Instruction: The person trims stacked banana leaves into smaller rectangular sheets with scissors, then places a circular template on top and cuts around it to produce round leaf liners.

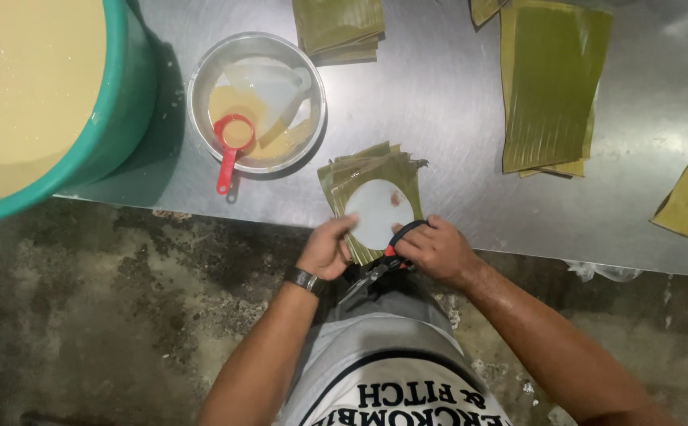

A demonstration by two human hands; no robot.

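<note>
left hand (326,247) pinching leaf stack (371,175) and white disc (378,211) steady as template; right hand (436,248) closed on scissors (391,256), trimming the edge

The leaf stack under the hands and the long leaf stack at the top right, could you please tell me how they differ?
The leaf stack under the hands is small, cut roughly square, with a white round disc lying on it; the long leaf stack is a tall rectangle with nothing on it. The small stack overhangs the table edge, pinned by the left hand, with the right hand holding scissors at it; the long stack lies untouched. Both are green leaves.
</note>
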